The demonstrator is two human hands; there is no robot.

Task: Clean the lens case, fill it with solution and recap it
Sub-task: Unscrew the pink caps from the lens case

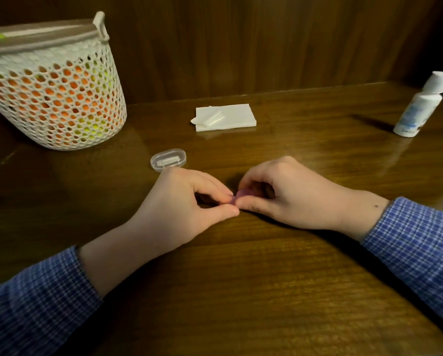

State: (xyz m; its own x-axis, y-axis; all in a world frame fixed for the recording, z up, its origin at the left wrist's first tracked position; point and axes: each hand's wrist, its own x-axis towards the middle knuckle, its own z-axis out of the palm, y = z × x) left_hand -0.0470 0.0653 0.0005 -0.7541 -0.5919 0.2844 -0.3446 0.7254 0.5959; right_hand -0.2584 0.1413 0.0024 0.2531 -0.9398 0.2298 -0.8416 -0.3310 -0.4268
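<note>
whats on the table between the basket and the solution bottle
In the head view, a stack of white tissues lies between the white mesh basket and the solution bottle, near the back edge of the wooden table.

Setting: a home, most likely a living room or bedroom. Evidence: polished dark wood worktop (266, 265) backed by wood panelling (241, 42); white mesh basket (61, 98) holding orange and yellow items; stack of tissues (225, 116); small white bottle (420, 106); clear plastic case (168, 159). Lighting dim and warm. Sleeves (420, 242) of a checked everyday shirt.
</note>
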